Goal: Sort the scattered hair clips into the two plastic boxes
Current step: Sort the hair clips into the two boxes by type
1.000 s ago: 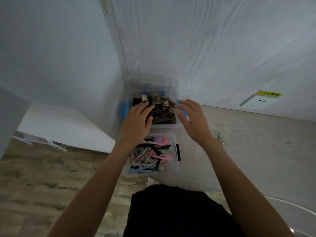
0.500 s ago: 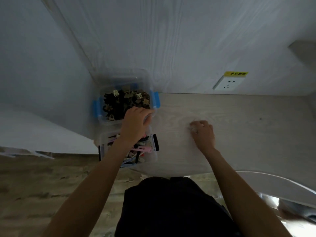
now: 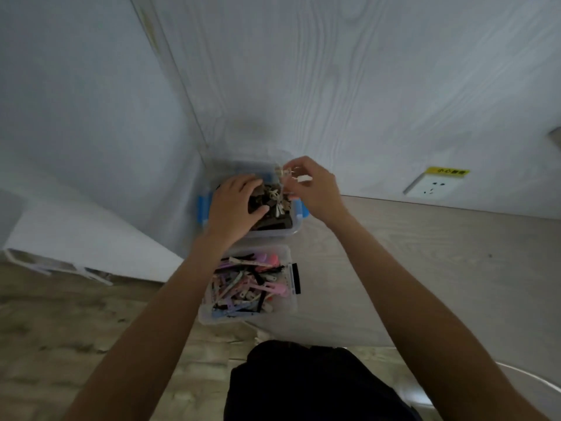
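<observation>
Two clear plastic boxes sit on the pale wood tabletop [image 3: 394, 268] just left of the frame's centre, set one behind the other and tucked into the corner of the white walls. The far box [image 3: 299, 221], with blue side latches, holds a heap of brown and dark hair clips [image 3: 273, 205]; the near box [image 3: 283, 302], with a black latch on its right side, holds pastel pink, purple, blue and black hair clips [image 3: 243, 287]. The left hand [image 3: 232, 208] lies on the brown heap with its fingers curled over and into the clips, a loose grip on the pile; half a second ago it rested lower, at the edge between the two boxes. The right hand [image 3: 315, 189], which half a second ago was down on the bare tabletop to the right picking at something small, is now raised above the far box's right rim, its grip pinching a small pale clip [image 3: 291, 174] between thumb and fingertips. A white wall socket [image 3: 432, 188] with a yellow label sits at the right of the frame. Dark clothing [image 3: 303, 387] fills the bottom centre.
</observation>
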`<state>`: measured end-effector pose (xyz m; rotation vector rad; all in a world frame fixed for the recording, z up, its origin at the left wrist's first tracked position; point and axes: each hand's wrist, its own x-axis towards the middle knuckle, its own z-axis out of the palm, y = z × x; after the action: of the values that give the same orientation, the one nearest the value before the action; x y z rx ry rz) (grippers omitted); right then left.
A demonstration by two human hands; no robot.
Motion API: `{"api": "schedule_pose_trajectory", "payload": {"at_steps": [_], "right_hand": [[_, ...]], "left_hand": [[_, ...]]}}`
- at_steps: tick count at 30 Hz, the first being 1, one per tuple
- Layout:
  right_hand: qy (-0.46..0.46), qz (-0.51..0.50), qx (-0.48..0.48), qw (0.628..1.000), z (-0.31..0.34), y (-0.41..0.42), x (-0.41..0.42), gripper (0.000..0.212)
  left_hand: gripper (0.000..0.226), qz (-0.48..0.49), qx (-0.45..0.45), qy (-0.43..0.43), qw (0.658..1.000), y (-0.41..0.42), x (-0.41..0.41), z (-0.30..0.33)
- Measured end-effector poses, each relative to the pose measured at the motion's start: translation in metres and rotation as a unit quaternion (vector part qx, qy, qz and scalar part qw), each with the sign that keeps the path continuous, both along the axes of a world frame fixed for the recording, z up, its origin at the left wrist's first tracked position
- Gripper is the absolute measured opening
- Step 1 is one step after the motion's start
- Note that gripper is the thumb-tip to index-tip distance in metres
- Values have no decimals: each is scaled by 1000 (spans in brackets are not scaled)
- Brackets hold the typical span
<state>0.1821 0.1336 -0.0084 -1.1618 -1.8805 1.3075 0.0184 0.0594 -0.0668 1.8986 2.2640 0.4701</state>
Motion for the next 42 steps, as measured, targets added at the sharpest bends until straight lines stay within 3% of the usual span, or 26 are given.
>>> {"api": "schedule_pose_trajectory", "payload": {"at_steps": [1, 3, 5, 8, 12, 16, 21, 25, 27, 30, 32, 34, 36, 42], "right_hand": [[-83, 26, 71, 994, -6, 6, -8, 16], [-262, 90, 193, 941, -20, 17, -19, 21], [-350, 129, 267, 889, -30, 26, -22, 29], [-367, 125, 379, 840, -35, 30, -25, 27], [-424, 140, 405, 798, -45, 22, -24, 17], [-467, 139, 392, 780, -54, 20, -16, 37], [-486, 140, 425, 751, -63, 17, -11, 47], [-542, 208, 304, 756, -65, 7, -12, 70], [-533, 224, 233, 782, -64, 4, -13, 71], [-426, 230, 126, 866, -52, 8, -12, 59], [-290, 167, 79, 939, -37, 8, -11, 49], [-187, 84, 87, 975, -32, 7, -6, 37], [-180, 37, 174, 968, -34, 7, -3, 29], [-258, 28, 368, 893, -24, 31, -23, 36]], "left_hand": [[61, -3, -29, 17, 999, 1, 0, -1], [66, -1, -69, 34, 997, 2, -2, -4], [66, 1, -77, 36, 996, 2, -2, -5], [66, 1, -71, 28, 997, -1, -4, -7], [65, -2, -69, 22, 997, -2, -4, -7], [65, -1, -73, 31, 997, -1, -4, -8], [65, -8, -82, 49, 995, -1, -5, -9], [63, -13, -88, 53, 995, -1, -3, -12], [63, -26, -85, 44, 995, -2, -3, -13], [60, -39, -40, -12, 998, -9, -7, -12], [58, -16, -2, -40, 999, -17, -13, -10], [57, 4, -13, -42, 999, -26, -18, -10], [57, 1, -57, -23, 998, -30, -20, -13], [55, 12, -78, -67, 995, -26, -27, -12]]}}
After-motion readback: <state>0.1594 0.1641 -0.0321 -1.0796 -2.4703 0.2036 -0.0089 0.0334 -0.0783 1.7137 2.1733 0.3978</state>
